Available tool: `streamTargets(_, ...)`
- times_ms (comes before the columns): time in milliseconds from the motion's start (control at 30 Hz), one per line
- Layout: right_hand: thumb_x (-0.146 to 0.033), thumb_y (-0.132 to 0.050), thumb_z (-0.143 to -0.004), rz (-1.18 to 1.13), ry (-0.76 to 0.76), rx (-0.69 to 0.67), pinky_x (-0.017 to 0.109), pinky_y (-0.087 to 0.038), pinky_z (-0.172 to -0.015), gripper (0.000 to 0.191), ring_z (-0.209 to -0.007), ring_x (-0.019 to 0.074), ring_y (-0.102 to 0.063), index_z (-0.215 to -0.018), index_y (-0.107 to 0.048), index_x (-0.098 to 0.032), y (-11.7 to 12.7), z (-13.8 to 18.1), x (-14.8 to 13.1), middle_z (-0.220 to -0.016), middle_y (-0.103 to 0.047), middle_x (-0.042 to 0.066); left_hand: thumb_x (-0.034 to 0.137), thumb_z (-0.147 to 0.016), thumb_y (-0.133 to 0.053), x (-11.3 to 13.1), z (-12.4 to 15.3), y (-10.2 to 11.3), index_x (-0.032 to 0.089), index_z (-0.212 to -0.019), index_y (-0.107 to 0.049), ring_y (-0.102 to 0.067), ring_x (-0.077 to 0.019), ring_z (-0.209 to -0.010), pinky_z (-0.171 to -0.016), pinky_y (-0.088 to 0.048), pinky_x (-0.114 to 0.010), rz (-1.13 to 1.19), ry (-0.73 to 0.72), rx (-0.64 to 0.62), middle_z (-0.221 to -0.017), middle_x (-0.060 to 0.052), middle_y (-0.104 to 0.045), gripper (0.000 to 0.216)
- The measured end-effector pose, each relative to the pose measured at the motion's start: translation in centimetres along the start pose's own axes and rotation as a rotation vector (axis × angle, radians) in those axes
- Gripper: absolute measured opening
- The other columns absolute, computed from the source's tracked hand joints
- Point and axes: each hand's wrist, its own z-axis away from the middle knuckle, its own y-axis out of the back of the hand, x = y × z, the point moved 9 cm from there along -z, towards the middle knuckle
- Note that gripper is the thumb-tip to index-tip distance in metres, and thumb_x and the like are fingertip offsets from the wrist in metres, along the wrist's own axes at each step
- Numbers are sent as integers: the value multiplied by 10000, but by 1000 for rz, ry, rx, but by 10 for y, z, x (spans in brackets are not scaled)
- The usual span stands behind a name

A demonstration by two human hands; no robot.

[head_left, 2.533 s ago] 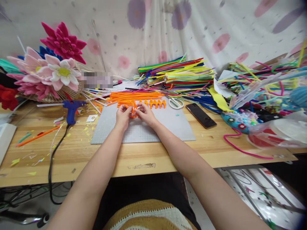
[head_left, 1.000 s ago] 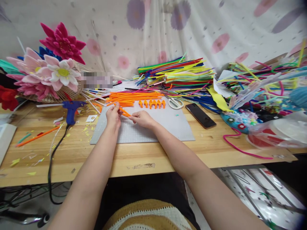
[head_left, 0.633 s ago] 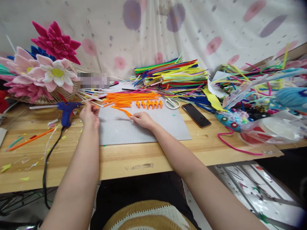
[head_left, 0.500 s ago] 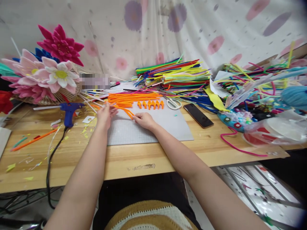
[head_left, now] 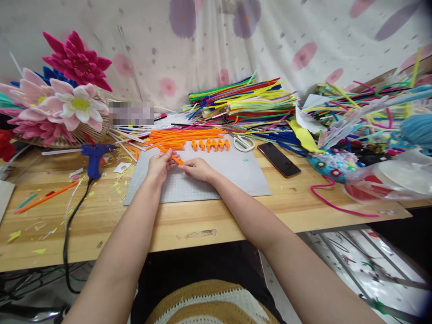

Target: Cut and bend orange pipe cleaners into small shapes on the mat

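Note:
Over the grey mat (head_left: 229, 175), my left hand (head_left: 159, 167) is closed around an orange pipe cleaner (head_left: 176, 158), which slants down to the right and seems folded or doubled. Its lower right end is pinched between the thumb and fingers of my right hand (head_left: 199, 169). Just beyond my hands lies a pile of orange pipe cleaners (head_left: 189, 134), some long and some short. To the right of the short ones, several small bent orange pieces (head_left: 211, 145) stand in a row along the mat's far part.
Scissors (head_left: 243, 143) and a phone (head_left: 278, 159) lie right of the mat. Bundles of coloured pipe cleaners (head_left: 243, 101) are heaped behind. At left are a blue glue gun (head_left: 95, 159) with a black cord, yellow scraps and fuzzy flowers (head_left: 79, 105).
My left hand has moved right and nearer, closing on the orange pipe cleaner close to my right hand. The pipe cleaner now spans a shorter gap between them; the view has shifted slightly.

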Motion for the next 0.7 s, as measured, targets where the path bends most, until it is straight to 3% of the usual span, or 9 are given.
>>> streamTargets(400, -445, -467, -782, -202, -12, -54, 208, -254, -478, 404, -415, 47, -335, -524, -506, -136, -8, -4, 0, -429, -412, -55, 230, -747, -627, 4, -2, 6, 86, -685, -609, -639, -133, -571, -533, -494, -215, 41, -9, 35, -610, -65, -647, 158)
streamTargets(600, -467, -444, -799, -322, -11, -13, 202, -326, -494, 393, -401, 64, -403, -597, -529, -140, -9, -1, 8, -406, -464, -48, 368, -763, -608, -4, 2, -15, 87, -783, -624, -652, -134, -677, -587, -499, -212, 79, 15, -126, -753, -102, -677, 282)
streamTargets(700, -478, -458, -789, -367, -5, 11, 199, -334, -489, 392, -401, 63, -410, -602, -527, -141, -7, -3, 11, -411, -472, -48, 344, -738, -639, -4, 6, -20, 89, -782, -622, -644, -125, -666, -597, -499, -213, 83, 10, -183, -749, -90, -674, 259)
